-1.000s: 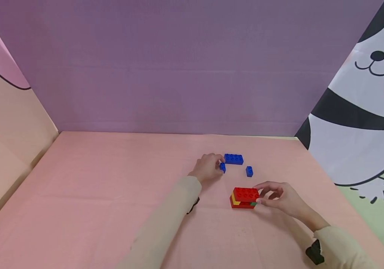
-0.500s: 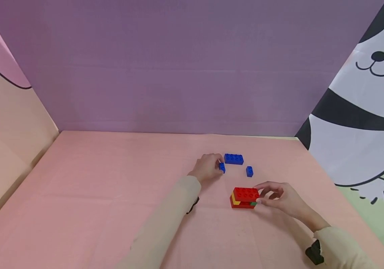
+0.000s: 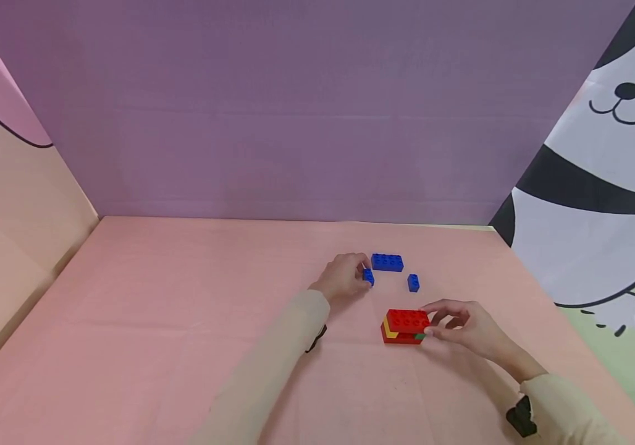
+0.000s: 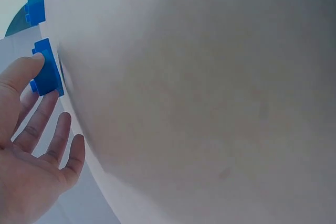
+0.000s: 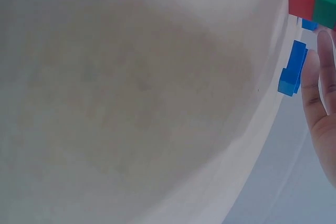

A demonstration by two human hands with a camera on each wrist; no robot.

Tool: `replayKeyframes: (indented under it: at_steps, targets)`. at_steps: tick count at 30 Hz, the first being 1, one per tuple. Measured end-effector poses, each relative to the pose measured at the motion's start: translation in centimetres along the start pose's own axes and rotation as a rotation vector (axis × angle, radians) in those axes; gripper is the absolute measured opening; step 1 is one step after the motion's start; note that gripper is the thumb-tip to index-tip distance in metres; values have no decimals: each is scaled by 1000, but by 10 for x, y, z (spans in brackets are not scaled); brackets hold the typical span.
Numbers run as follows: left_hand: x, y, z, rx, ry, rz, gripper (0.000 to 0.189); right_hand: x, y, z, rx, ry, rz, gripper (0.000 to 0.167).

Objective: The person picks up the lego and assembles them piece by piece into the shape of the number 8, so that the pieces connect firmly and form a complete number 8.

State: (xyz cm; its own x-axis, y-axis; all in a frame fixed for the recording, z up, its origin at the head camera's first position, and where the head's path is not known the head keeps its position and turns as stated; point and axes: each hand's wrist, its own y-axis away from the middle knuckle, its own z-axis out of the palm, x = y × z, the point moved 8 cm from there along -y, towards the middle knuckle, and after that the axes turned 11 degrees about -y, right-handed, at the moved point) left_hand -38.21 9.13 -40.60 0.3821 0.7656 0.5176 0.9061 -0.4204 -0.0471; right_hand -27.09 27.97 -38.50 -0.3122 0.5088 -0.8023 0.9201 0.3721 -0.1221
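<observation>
My left hand (image 3: 345,275) pinches a small blue toy brick (image 3: 369,277) between thumb and fingers, low over the pink surface. The left wrist view shows the thumb on a blue brick's studded side (image 4: 47,77), the other fingers spread below. My right hand (image 3: 467,327) holds the right end of a brick stack (image 3: 408,321) with thumb and forefinger. That stack has red bricks at top and bottom, with yellow at left and green at right between them. Part of it enters the right wrist view's top right corner, where its green brick (image 5: 325,4) shows.
Behind the stack lie a longer blue brick (image 3: 387,262), just beyond the left fingertips, and another small blue brick (image 3: 414,283) to its front right. A pink cloth (image 3: 184,309) covers the table. A purple backdrop (image 3: 295,123) rises at its far edge, with a panda print (image 3: 601,247) at right.
</observation>
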Motion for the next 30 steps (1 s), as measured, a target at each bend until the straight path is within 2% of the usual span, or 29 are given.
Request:
replayKeyframes:
  at_steps: [14, 21, 30]
  targets:
    - [11, 12, -2, -62, 18, 69, 33, 5, 1, 2, 19, 0, 33, 35]
    - [21, 22, -2, -117, 14, 122, 34, 5, 1, 2, 29, 2, 42, 36]
    - [37, 35, -9, -94, 2, 198, 31, 3, 1, 1, 34, -9, 44, 35]
